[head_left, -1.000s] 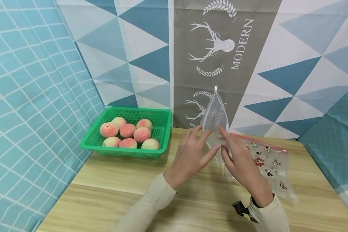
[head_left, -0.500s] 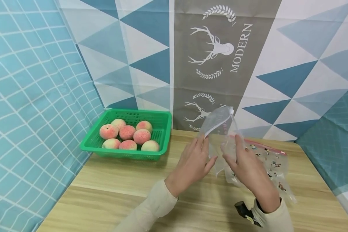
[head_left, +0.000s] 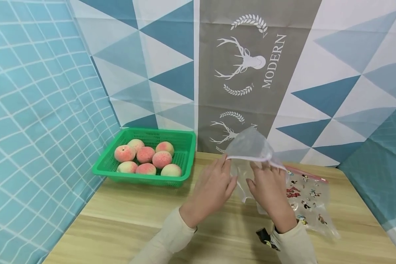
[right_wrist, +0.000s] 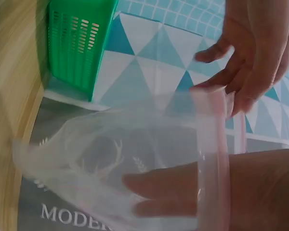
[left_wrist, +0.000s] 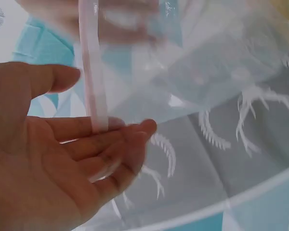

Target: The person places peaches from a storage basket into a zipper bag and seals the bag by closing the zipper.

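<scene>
A clear zip bag (head_left: 250,145) stands raised above the table, its mouth facing me. My left hand (head_left: 211,185) holds the left corner of its rim among the fingers, with the thumb apart; the left wrist view shows the zip strip (left_wrist: 94,72) lying across the index finger. My right hand (head_left: 270,189) reaches into the mouth, and its straight fingers (right_wrist: 168,183) show through the plastic in the right wrist view. Beneath and to the right, a second zip bag with a red zip and cartoon prints (head_left: 307,198) lies flat on the table.
To the left stands a green plastic basket (head_left: 97,169) with several peaches (head_left: 146,154) in it. The wooden table (head_left: 118,223) meets a patterned cloth backdrop (head_left: 171,47) behind and a blue checked cloth (head_left: 36,110) on the left.
The bag's mouth has tipped from facing up to facing me and spread wider. My right fingers have gone from its outer side into the mouth, while the left hand stays at the left rim.
</scene>
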The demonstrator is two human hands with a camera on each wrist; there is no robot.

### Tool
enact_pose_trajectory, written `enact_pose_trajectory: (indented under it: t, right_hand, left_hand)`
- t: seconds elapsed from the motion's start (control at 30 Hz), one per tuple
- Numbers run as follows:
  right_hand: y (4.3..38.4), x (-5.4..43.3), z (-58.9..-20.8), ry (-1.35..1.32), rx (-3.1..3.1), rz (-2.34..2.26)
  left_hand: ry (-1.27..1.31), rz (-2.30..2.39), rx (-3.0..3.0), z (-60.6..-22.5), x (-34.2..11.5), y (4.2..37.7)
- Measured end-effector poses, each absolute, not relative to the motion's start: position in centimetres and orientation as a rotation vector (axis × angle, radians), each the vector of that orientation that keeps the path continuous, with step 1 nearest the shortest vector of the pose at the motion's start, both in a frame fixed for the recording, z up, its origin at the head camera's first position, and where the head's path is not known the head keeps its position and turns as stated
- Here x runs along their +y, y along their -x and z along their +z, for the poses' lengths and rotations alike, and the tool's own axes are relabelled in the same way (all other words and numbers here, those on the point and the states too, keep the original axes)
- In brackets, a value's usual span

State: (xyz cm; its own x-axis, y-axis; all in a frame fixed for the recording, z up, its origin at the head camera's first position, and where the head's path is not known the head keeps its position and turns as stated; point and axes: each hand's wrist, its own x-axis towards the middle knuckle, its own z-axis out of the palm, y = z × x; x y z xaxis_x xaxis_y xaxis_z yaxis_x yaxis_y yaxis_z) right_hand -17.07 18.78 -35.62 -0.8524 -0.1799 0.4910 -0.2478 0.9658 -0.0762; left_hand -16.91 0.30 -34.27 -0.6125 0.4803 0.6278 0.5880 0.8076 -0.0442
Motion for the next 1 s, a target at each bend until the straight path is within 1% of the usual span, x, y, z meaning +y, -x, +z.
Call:
enact_pose_trajectory:
  t: [0.1,0.23,0.47,0.63,0.83,1.0]
  right_hand:
    - [16.5,19.0,-35.7,-0.184,-2.790,0.067]
    - [16.3,18.9,-35.2,-0.154,-2.913,-0.014]
    - [16.2,18.1,-34.4,-0.151,-2.906,-0.015]
    - [16.5,18.4,-34.2,-0.265,-2.920,0.038]
    - [16.0,19.1,-33.9,-0.365,-2.975,0.202]
    - [14.9,19.2,-33.9,-0.425,-2.958,0.276]
  left_hand:
    - [0.764,-0.218,-2.307,-33.9,0.2,17.2]
    - [0.748,-0.239,-2.256,-33.5,0.4,17.7]
    - [0.701,-0.351,-2.194,-32.9,-0.7,18.5]
    - [0.682,-0.385,-2.193,-32.9,-1.3,18.9]
    - [0.783,-0.378,-2.207,-33.2,-1.4,19.1]
    - [0.994,-0.287,-2.150,-33.3,-1.4,19.2]
